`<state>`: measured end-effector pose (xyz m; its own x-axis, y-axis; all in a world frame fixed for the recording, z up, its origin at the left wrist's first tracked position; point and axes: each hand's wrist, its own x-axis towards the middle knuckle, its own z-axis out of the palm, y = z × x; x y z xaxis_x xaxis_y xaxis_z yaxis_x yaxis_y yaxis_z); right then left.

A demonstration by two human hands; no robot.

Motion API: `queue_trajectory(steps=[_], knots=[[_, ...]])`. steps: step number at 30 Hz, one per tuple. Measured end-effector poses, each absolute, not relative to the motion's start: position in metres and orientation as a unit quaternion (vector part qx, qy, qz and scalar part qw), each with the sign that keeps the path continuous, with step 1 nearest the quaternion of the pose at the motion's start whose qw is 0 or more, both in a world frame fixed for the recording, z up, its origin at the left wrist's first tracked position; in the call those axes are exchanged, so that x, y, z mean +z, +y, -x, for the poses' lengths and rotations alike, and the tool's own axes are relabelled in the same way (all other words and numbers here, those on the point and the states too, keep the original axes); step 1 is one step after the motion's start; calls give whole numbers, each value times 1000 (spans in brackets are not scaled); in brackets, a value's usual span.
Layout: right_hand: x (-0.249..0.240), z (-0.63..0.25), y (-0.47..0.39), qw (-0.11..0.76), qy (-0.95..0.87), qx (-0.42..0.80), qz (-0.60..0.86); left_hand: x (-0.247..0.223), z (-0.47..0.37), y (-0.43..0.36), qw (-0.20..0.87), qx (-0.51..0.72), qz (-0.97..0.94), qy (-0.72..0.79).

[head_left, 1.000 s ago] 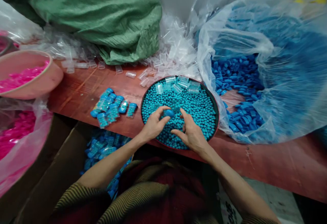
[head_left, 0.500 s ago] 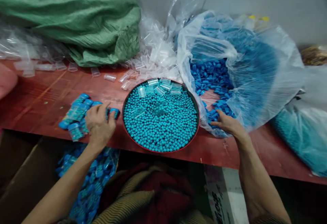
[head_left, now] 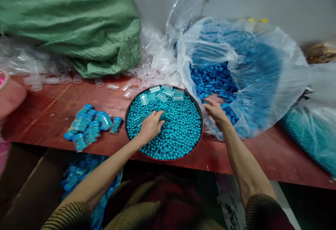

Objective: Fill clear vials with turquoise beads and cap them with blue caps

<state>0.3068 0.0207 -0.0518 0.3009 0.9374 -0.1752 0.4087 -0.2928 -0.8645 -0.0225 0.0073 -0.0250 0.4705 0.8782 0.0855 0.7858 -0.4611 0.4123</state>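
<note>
My left hand [head_left: 151,126] is over a round tray [head_left: 127,125] of small turquoise beads [head_left: 181,132]. Its thumb and forefinger are apart at a clear plastic tube [head_left: 163,115] lying in the beads. At the tray's right side, my right hand [head_left: 215,111] hovers by the mouth of a plastic bag [head_left: 185,53] of blue caps [head_left: 214,79]. Its fingertips come close together, and anything between them is too small to make out. More clear tubes [head_left: 167,90] rest on the beads along the tray's far rim.
Filled, blue-capped bottles [head_left: 91,130] lie on the red table [head_left: 52,118] to the left. Loose clear tubes [head_left: 147,70] are heaped behind the tray, beside a green sack [head_left: 105,30]. A bag of turquoise beads [head_left: 307,135] lies far right. More filled bottles [head_left: 78,174] sit below the table edge.
My left hand has left the capped bottles and moved right to the tube in the tray. My right hand has moved left and away from me, from the caps toward the tray's edge.
</note>
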Motion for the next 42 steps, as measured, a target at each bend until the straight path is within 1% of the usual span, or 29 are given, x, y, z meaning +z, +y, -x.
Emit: queue_trajectory(steps=[2, 4, 5, 7, 9, 11, 15, 19, 21, 23, 25, 26, 28, 30, 32, 34, 36, 38, 42], knots=[[-52, -310, 26, 421, -457, 364, 694, -26, 19, 9, 165, 126, -841, 499], [-53, -319, 34, 431, -475, 306, 704, -27, 18, 9, 169, 117, -838, 505], [-54, -323, 38, 414, -491, 256, 722, -28, 17, 9, 173, 116, -837, 507], [-58, -327, 49, 350, -524, 156, 761, -29, 16, 10, 185, 121, -832, 509], [-64, -325, 58, 289, -549, 108, 777, -30, 15, 10, 200, 129, -826, 512], [-69, -317, 66, 279, -559, 122, 771, -32, 13, 10, 206, 132, -820, 517], [-73, -304, 69, 322, -548, 181, 751, -35, 11, 11, 206, 128, -822, 515], [-65, -303, 61, 345, -532, 202, 746, -41, 13, 14, 238, 133, -805, 527], [-57, -299, 55, 370, -536, 172, 739, -43, 13, 15, 248, 136, -801, 529], [-46, -288, 48, 387, -570, 115, 716, -43, 13, 15, 251, 145, -805, 517], [-34, -271, 40, 369, -632, 83, 677, -43, 13, 14, 254, 154, -809, 508], [-29, -261, 37, 345, -665, 96, 655, -43, 13, 14, 255, 156, -809, 507], [-22, -243, 33, 296, -709, 159, 620, -43, 13, 13, 258, 151, -805, 512], [-19, -230, 30, 277, -708, 221, 611, -42, 14, 14, 262, 138, -801, 520], [-18, -226, 29, 304, -669, 232, 637, -41, 15, 16, 270, 131, -794, 529], [-16, -229, 25, 347, -625, 196, 671, -39, 16, 18, 284, 130, -786, 533], [-14, -234, 20, 356, -608, 162, 690, -38, 16, 19, 300, 131, -781, 531], [-11, -235, 13, 317, -624, 152, 698, -38, 17, 20, 316, 131, -779, 526], [-14, -217, 4, 177, -694, 106, 690, -38, 18, 22, 347, 143, -771, 514]])
